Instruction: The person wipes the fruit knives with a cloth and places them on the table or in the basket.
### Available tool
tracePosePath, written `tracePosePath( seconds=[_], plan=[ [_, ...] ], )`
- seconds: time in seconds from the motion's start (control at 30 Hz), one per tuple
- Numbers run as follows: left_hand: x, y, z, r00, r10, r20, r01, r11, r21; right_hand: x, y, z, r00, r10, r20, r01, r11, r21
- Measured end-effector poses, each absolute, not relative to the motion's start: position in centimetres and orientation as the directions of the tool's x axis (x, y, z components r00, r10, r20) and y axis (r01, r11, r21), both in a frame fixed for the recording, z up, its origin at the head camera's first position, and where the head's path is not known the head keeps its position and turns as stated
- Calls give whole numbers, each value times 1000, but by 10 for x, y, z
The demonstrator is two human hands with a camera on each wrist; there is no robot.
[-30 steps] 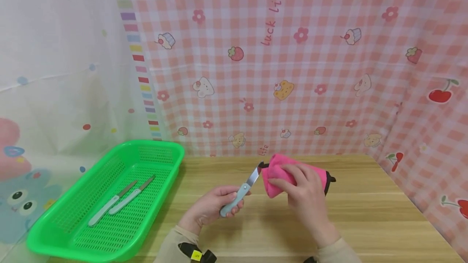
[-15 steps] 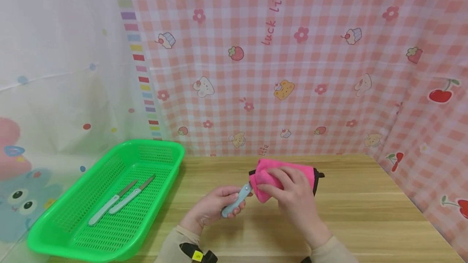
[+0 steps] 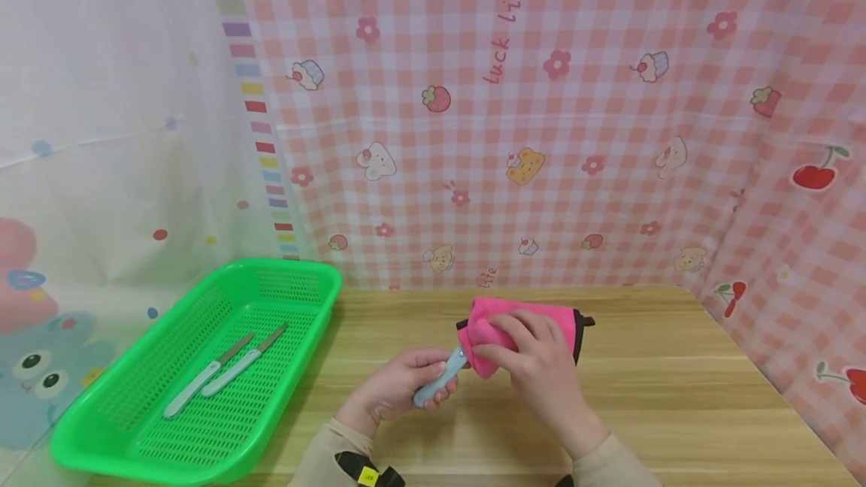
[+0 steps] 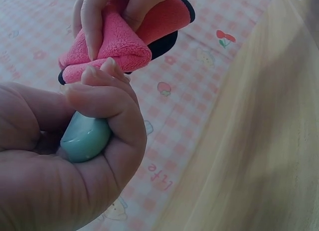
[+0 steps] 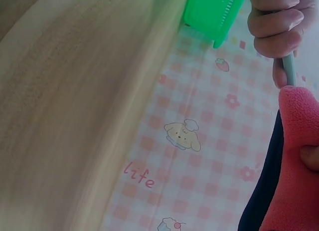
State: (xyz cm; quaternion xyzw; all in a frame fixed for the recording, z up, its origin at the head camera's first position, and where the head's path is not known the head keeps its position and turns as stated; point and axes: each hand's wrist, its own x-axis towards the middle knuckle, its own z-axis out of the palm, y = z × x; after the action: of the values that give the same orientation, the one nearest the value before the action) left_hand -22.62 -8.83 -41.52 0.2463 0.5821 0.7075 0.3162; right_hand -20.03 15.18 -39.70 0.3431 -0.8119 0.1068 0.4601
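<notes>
My left hand grips the pale blue handle of a knife above the table. A pink cloth with black edging is folded over the blade, which is hidden now. My right hand pinches the cloth around the blade from the right side. In the left wrist view the rounded handle end pokes out of the curled fingers, with the cloth just beyond. The right wrist view has the cloth close up against the handle.
A green plastic basket stands on the left of the wooden table. Two knives with pale handles lie inside it, side by side. Checked pink fabric hangs behind the table.
My right hand has moved left and slightly down with the cloth, from the blade's tip toward the handle. The blade, bare earlier, is now covered. My left hand has hardly moved.
</notes>
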Motion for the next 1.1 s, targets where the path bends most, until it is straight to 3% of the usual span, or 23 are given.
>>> tracePosePath(
  seconds=[0.87,1.1],
  plan=[
    [-227,-89,-417,-639,769,6,-136,-120,983,-215,167,-392,-394,-366,843,-611,790,58],
    [-227,-88,-417,-635,772,-6,-142,-109,984,-217,174,-391,-378,-341,860,-601,798,52]
  ],
)
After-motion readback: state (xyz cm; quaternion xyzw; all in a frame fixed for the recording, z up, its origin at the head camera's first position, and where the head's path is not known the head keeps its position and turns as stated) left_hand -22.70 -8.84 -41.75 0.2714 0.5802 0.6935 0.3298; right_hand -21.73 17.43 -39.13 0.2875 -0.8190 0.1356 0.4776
